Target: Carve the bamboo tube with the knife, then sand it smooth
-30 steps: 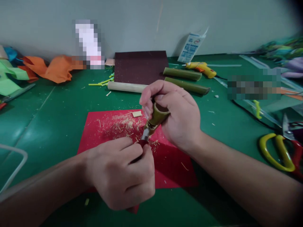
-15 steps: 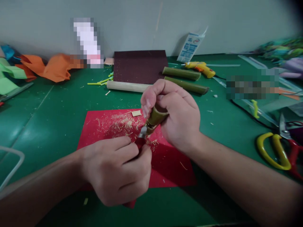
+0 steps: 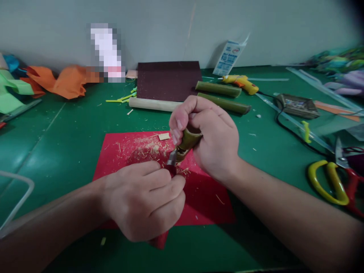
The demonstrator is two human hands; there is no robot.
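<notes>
My left hand (image 3: 145, 201) is closed around the handle of a red-handled carving knife (image 3: 171, 159). Its metal end reaches the lower end of a short green bamboo tube (image 3: 190, 138), where a notch shows; the tip itself is hidden. My right hand (image 3: 213, 132) wraps round the tube from the right, holding it tilted with the hollow end up. Beneath both hands lies a red sheet (image 3: 210, 212), strewn with fine shavings (image 3: 150, 146) and a small pale chip (image 3: 163, 136).
Behind the hands are a pale stick (image 3: 153, 104), split bamboo pieces (image 3: 223, 102), a dark brown sheet (image 3: 167, 79) and a yellow glue gun (image 3: 241, 83). Yellow-handled scissors (image 3: 335, 185) lie at the right. Orange crumpled material (image 3: 68, 81) is at the left.
My left hand and the knife have shifted slightly right and up, the handle's butt swinging right. My right hand still holds the bamboo tube in nearly the same place.
</notes>
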